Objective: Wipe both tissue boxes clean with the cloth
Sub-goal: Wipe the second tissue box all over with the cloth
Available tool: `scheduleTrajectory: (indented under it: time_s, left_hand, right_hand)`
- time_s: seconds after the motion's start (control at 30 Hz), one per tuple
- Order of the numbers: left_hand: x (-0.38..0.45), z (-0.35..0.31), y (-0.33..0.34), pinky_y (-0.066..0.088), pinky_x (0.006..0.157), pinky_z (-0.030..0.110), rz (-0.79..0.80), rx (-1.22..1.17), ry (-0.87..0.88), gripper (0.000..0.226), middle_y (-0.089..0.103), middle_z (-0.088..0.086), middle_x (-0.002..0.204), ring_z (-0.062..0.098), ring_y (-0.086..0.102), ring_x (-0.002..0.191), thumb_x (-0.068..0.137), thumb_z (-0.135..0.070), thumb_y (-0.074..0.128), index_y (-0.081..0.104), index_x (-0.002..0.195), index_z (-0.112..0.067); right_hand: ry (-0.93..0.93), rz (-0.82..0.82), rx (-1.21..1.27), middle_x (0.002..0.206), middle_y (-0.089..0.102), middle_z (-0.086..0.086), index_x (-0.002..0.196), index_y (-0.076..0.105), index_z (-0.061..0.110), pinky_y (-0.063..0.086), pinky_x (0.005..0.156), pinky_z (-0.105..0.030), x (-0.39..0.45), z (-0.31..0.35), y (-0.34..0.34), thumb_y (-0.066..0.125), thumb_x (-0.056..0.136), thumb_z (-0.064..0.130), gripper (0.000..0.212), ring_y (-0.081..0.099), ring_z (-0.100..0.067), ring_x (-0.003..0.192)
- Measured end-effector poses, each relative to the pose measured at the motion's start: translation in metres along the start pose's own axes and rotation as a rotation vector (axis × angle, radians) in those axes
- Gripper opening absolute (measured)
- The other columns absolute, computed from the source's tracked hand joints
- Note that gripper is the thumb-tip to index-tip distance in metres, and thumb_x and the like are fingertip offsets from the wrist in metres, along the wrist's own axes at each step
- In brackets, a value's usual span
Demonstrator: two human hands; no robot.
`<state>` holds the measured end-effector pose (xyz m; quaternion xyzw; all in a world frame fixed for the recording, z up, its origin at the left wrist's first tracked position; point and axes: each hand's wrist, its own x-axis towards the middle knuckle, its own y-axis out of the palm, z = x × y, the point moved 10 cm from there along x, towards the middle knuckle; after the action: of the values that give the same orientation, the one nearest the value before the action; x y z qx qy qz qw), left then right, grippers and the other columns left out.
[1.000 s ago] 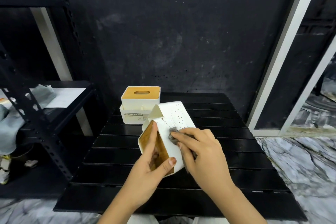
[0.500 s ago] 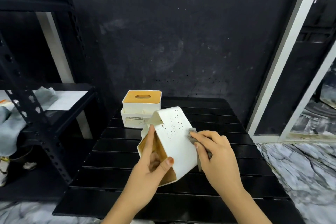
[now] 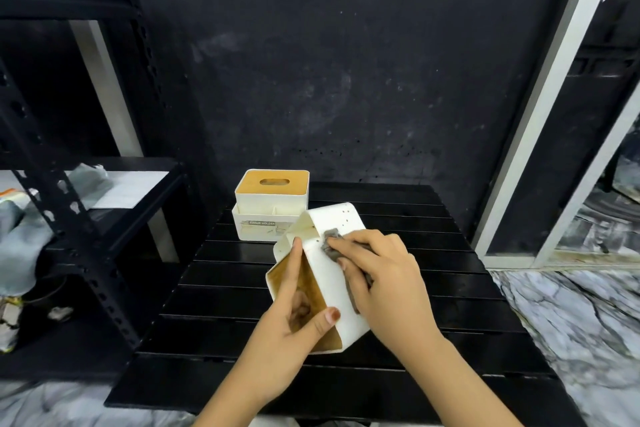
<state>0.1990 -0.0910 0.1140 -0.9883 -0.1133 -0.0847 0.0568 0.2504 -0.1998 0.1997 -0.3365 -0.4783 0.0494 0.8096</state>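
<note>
White tilted tissue box, wooden lid sideways, dark specks near top

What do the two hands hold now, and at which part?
Left hand grips the tilted tissue box at its wooden lid end. Right hand presses the grey cloth on its white side.
</note>
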Motion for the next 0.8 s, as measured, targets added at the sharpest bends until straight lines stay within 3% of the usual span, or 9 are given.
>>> scheduleTrajectory:
  time_s: [0.07,0.2,0.37,0.43,0.53,0.67,0.73,0.8]
  left_hand:
    - [0.0,-0.002,0.002,0.044,0.101,0.03,0.018,0.002,0.009,0.093,0.058,-0.022,0.124,0.004,0.056,0.118,0.07,-0.049,0.069,0.003,0.132,-0.07]
    - [0.001,-0.006,0.004,0.039,0.106,0.027,0.023,-0.017,0.026,0.089,0.036,-0.036,0.14,-0.006,0.042,0.128,0.068,-0.05,0.068,0.007,0.128,-0.075]
    - [0.0,-0.002,0.002,0.045,0.096,0.018,0.019,-0.027,-0.006,0.087,0.049,-0.019,0.137,0.0,0.051,0.122,0.076,-0.038,0.069,0.009,0.126,-0.076]
    - [-0.002,-0.002,0.004,0.045,0.101,0.025,0.031,-0.006,-0.014,0.088,0.05,-0.015,0.137,0.001,0.052,0.122,0.076,-0.04,0.068,0.006,0.126,-0.077]
    - [-0.003,-0.004,0.005,0.042,0.106,0.03,0.03,0.033,-0.004,0.089,0.042,-0.02,0.142,-0.002,0.049,0.124,0.077,-0.04,0.066,0.002,0.125,-0.077]
    - [-0.003,-0.004,0.004,0.045,0.1,0.022,0.021,0.024,-0.008,0.087,0.047,-0.019,0.138,-0.002,0.051,0.122,0.077,-0.038,0.065,0.004,0.122,-0.08]
    - [-0.003,-0.003,0.004,0.045,0.101,0.025,0.023,0.02,-0.011,0.086,0.05,-0.018,0.136,-0.001,0.052,0.121,0.076,-0.039,0.066,0.004,0.121,-0.08]
    - [-0.005,-0.002,0.006,0.043,0.105,0.031,0.036,0.023,-0.005,0.089,0.049,-0.029,0.132,-0.002,0.051,0.121,0.077,-0.041,0.066,0.001,0.124,-0.078]
  right_hand:
    - [-0.034,-0.017,-0.009,0.1,0.06,0.014,0.108,0.064,0.033,0.048,0.057,-0.034,-0.008,0.008,-0.003,0.045,0.084,0.032,0.031,0.054,-0.014,0.081]
    - [-0.117,0.003,-0.032,0.099,0.062,0.012,0.106,0.065,0.033,0.047,0.059,-0.032,-0.004,0.029,0.001,0.048,0.082,0.029,0.03,0.055,-0.014,0.086]
    - [-0.025,0.031,0.018,0.102,0.06,0.012,0.11,0.063,0.033,0.05,0.061,-0.038,0.003,0.011,0.005,0.042,0.084,0.032,0.033,0.053,-0.014,0.084]
    - [-0.042,0.026,0.009,0.102,0.06,0.01,0.111,0.062,0.032,0.049,0.061,-0.036,-0.001,0.012,0.003,0.043,0.084,0.031,0.033,0.054,-0.014,0.085]
    - [-0.113,0.034,-0.019,0.102,0.061,0.01,0.11,0.063,0.032,0.047,0.061,-0.031,-0.002,0.024,0.003,0.046,0.083,0.029,0.032,0.051,-0.013,0.089]
    - [-0.088,0.046,0.001,0.1,0.06,0.011,0.109,0.064,0.033,0.048,0.06,-0.035,0.006,0.021,0.007,0.045,0.084,0.029,0.032,0.053,-0.014,0.085]
    - [-0.049,0.037,0.029,0.102,0.06,0.011,0.11,0.062,0.033,0.049,0.062,-0.036,0.003,0.014,0.006,0.043,0.085,0.03,0.032,0.052,-0.012,0.086]
    - [-0.041,0.02,0.035,0.103,0.059,0.011,0.112,0.061,0.033,0.049,0.063,-0.034,-0.003,0.012,0.002,0.043,0.085,0.031,0.032,0.049,-0.009,0.089]
